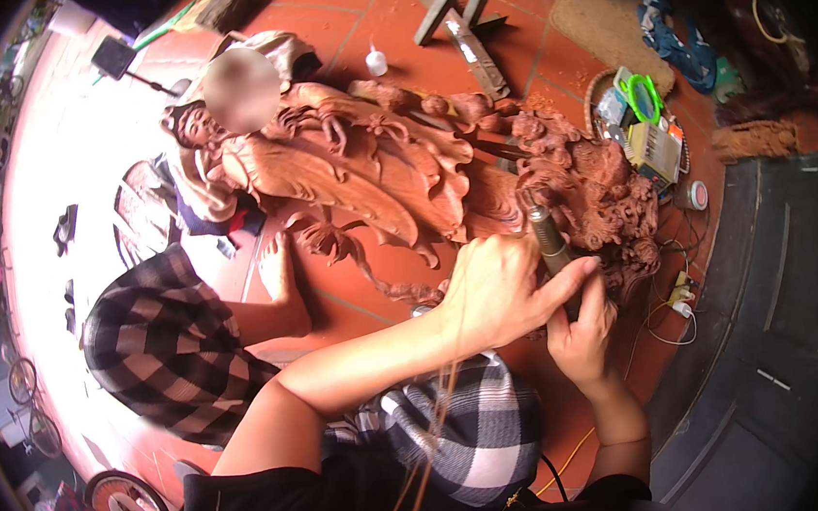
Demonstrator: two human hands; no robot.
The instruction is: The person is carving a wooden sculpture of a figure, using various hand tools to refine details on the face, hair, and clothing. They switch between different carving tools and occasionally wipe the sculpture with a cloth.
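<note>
A large carved reddish-brown wooden statue (pixel 351 153) lies on its side in front of me, with a robed figure, a carved head at the left and a knotted, swirling base (pixel 587 181) at the right. Over the lower edge of that base I hold a dark cylindrical handpiece (pixel 552 248) with a ridged metal end pointing up and away. My left hand (pixel 492 289) is closed around its side, thumb lying across it. Lower down, my right hand (pixel 583 330) grips the handpiece's body, fingers partly hidden. Whether the tip touches the wood is unclear.
Another person (pixel 203 176) sits beyond the statue's head. A basket (pixel 600 107) of tools and a round tin (pixel 692 196) stand at right, near cables and a power strip (pixel 684 288). A wooden stand (pixel 474 50) and a small white bottle (pixel 376 62) are behind. My bare foot (pixel 275 267) rests near a carved branch.
</note>
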